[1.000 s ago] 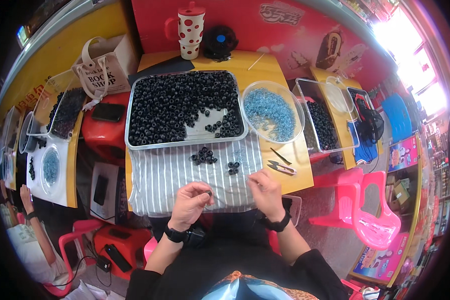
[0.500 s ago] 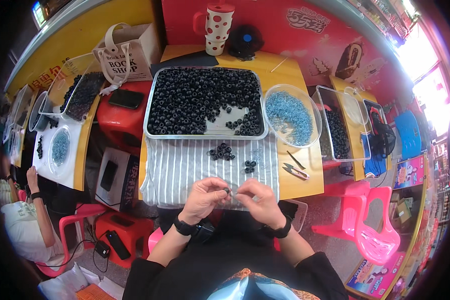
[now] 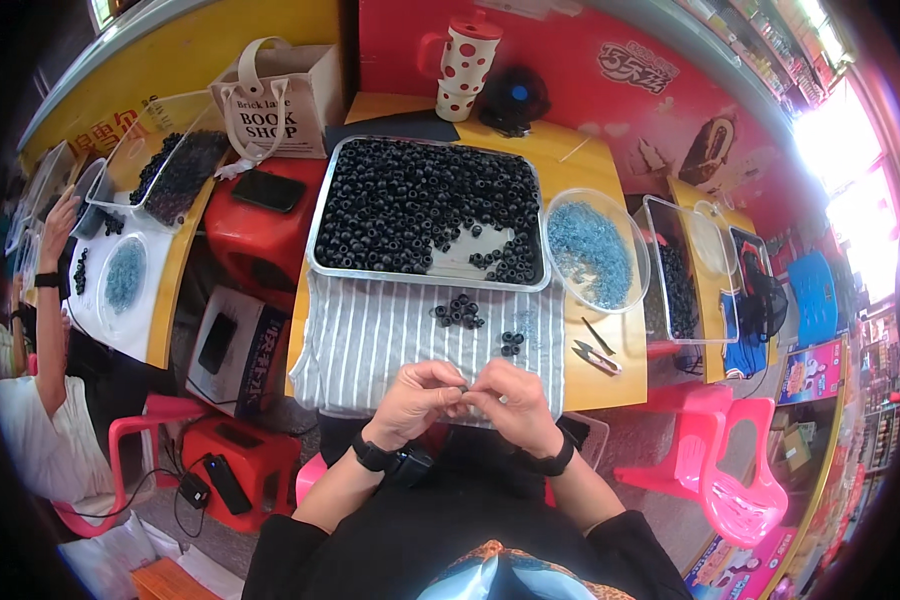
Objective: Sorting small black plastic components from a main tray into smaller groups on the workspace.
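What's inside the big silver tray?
The big silver tray is full of black beads, heaped mostly at the left and back. Near the front right a bare patch of tray bottom shows. What lies under the heap is covered, so it cannot be seen.

On the worktop (image 3: 610,372) before me lies a cloth (image 3: 390,345), with two small heaps of beads (image 3: 459,312) on it. Behind the cloth sits a tray (image 3: 322,262) full of beads; right of the tray stands a bowl (image 3: 630,240). Scissors (image 3: 597,356) lie right of the cloth. A mug (image 3: 464,62) stands behind the tray.
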`<action>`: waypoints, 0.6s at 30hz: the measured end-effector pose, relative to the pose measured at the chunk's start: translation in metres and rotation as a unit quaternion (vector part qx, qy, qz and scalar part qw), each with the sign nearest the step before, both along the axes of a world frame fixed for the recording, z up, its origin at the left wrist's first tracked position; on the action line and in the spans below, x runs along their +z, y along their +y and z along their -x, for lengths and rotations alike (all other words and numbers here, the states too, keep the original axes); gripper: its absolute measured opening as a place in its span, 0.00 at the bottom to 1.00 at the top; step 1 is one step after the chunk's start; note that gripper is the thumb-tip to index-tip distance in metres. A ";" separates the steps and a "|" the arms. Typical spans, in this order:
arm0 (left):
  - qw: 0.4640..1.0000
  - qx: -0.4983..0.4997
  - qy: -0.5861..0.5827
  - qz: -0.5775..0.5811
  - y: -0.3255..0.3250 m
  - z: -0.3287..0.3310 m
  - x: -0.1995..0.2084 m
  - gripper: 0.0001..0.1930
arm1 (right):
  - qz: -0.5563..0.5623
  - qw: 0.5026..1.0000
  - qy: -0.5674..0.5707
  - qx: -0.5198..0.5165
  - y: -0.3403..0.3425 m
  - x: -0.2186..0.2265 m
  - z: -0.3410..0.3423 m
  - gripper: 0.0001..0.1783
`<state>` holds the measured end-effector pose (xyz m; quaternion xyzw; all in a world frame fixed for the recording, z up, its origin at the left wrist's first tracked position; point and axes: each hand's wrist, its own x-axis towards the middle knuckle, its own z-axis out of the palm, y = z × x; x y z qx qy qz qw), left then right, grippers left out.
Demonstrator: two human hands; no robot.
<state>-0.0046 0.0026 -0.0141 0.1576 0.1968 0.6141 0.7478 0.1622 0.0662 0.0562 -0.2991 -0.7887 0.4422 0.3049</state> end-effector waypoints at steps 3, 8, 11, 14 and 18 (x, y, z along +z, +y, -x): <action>1.000 -0.009 0.001 0.025 -0.002 0.001 0.001 0.08 | 0.028 0.999 0.000 -0.030 0.012 -0.006 0.000 0.05; 0.999 0.013 -0.022 0.027 0.003 -0.001 0.005 0.11 | -0.132 0.963 -0.202 -0.123 0.056 -0.017 0.004 0.09; 1.000 0.018 -0.012 0.007 0.002 0.000 -0.002 0.11 | -0.149 0.943 -0.279 -0.106 0.061 -0.014 0.017 0.08; 1.000 0.027 -0.014 -0.005 0.002 -0.001 -0.006 0.10 | -0.162 0.932 -0.314 -0.087 0.065 -0.014 0.023 0.08; 0.999 0.038 -0.027 -0.006 0.003 -0.003 -0.009 0.10 | -0.184 0.944 -0.262 -0.080 0.058 -0.012 0.018 0.07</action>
